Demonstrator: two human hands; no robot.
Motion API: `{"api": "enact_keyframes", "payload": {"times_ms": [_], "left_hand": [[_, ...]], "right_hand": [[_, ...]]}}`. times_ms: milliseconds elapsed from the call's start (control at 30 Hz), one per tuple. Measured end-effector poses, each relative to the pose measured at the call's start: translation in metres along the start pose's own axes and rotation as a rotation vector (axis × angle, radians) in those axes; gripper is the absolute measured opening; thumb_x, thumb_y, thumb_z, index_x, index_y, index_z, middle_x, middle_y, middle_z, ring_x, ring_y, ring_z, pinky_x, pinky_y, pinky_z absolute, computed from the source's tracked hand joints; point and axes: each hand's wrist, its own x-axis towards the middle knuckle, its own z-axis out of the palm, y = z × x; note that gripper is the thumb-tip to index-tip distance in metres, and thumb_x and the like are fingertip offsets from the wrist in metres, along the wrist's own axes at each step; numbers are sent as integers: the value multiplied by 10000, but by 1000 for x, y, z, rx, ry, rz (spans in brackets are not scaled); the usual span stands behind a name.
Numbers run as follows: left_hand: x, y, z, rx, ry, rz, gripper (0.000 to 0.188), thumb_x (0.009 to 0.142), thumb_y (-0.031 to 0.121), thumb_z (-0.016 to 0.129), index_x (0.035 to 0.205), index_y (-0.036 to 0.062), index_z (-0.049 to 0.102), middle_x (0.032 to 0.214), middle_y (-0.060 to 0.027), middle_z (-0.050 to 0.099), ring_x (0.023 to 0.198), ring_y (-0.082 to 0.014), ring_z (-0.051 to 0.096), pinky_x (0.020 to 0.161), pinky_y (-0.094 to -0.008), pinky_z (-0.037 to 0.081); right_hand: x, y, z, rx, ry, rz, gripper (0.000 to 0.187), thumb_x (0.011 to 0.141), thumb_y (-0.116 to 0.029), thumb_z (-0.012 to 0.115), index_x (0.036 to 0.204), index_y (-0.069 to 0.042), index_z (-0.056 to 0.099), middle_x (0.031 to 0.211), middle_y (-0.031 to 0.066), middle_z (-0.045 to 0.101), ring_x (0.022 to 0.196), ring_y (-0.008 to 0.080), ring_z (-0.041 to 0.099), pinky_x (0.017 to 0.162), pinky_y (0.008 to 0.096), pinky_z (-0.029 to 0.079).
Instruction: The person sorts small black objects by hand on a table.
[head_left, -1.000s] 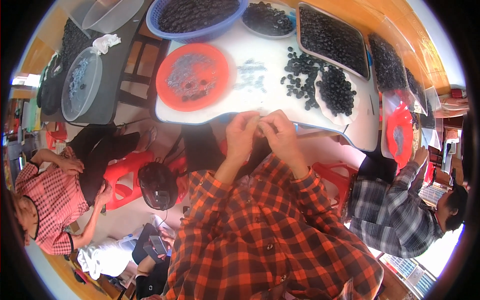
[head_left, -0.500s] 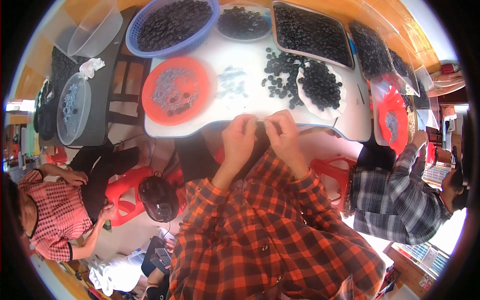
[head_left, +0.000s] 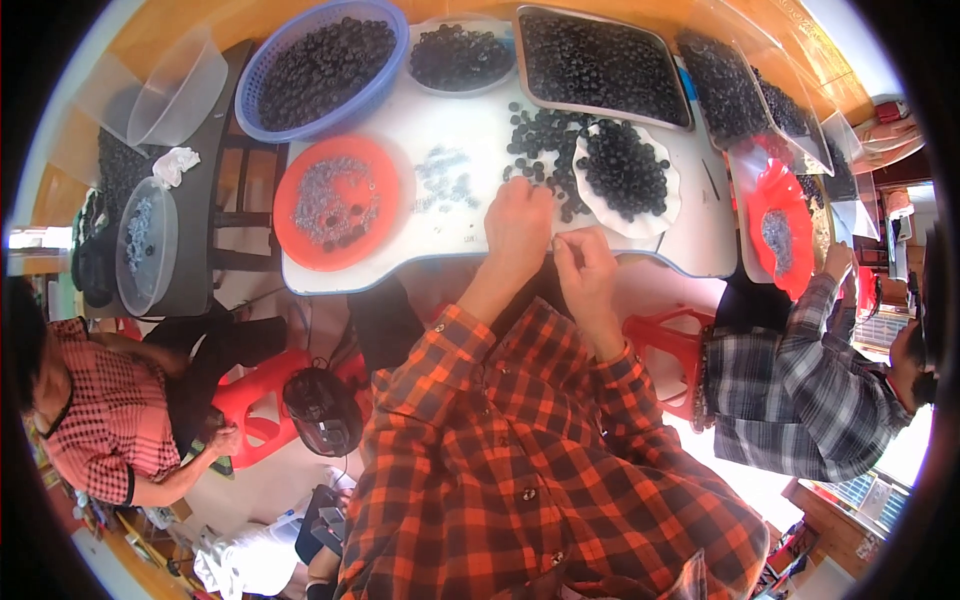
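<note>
Lying scattered on the desk [head_left: 440,242], the loose black pieces [head_left: 540,133] spread along the left side of a white scalloped plate [head_left: 656,221]. The left hand [head_left: 518,215] is at their near side; its fingers' grip is hidden. By the near edge, the right hand [head_left: 586,262] keeps its fingers pinched narrow, any content too small to tell. Leftward lies a red plate [head_left: 335,262]; far left, a blue basket [head_left: 310,131].

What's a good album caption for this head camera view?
Left hand at loose black pieces, right hand by the near edge of the white table.
</note>
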Motion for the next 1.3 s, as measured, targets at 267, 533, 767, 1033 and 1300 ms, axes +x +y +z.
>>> {"api": "enact_keyframes", "payload": {"times_ms": [267, 533, 767, 1033, 1300], "left_hand": [[-5, 3, 4, 65, 22, 114, 110, 676, 96, 618, 751, 63, 545, 800, -105, 498, 756, -286, 550, 601, -383, 464], [-23, -1, -17, -277, -90, -125, 146, 789, 52, 646, 915, -5, 600, 876, -157, 558, 833, -362, 579, 645, -407, 478], [-43, -14, -62, -1612, -218, -739, 217, 967, 15, 525, 1153, -74, 592, 1162, -185, 619, 927, -278, 692, 856, -370, 585], [-65, -28, -81, -1879, -110, -659, 269, 983, 19, 481, 1224, -81, 547, 1190, -212, 603, 1086, -346, 631, 935, -422, 557], [-70, -32, -84, -1997, -43, -690, 283, 989, 34, 476, 1248, -74, 514, 1197, -219, 591, 1147, -345, 601, 972, -410, 540]], "right_hand": [[-6, 9, 1, 61, 10, 127, 89, 840, 39, 648, 904, 12, 592, 852, 98, 582, 645, 158, 594, 575, 270, 495], [-2, -1, 3, 14, -15, 78, 82, 849, 20, 659, 905, 11, 600, 849, 95, 579, 641, 153, 592, 568, 265, 492], [1, -8, 8, 33, -11, 53, 73, 852, 12, 666, 887, 2, 603, 829, 79, 578, 636, 137, 583, 568, 256, 484], [-1, -20, 16, 244, -122, 279, 55, 869, 3, 660, 874, 7, 606, 823, 26, 570, 649, 65, 542, 570, 215, 449], [3, -41, 18, 377, -194, 425, 41, 905, -26, 628, 880, 4, 616, 826, 1, 562, 630, 46, 524, 553, 198, 423]]}}
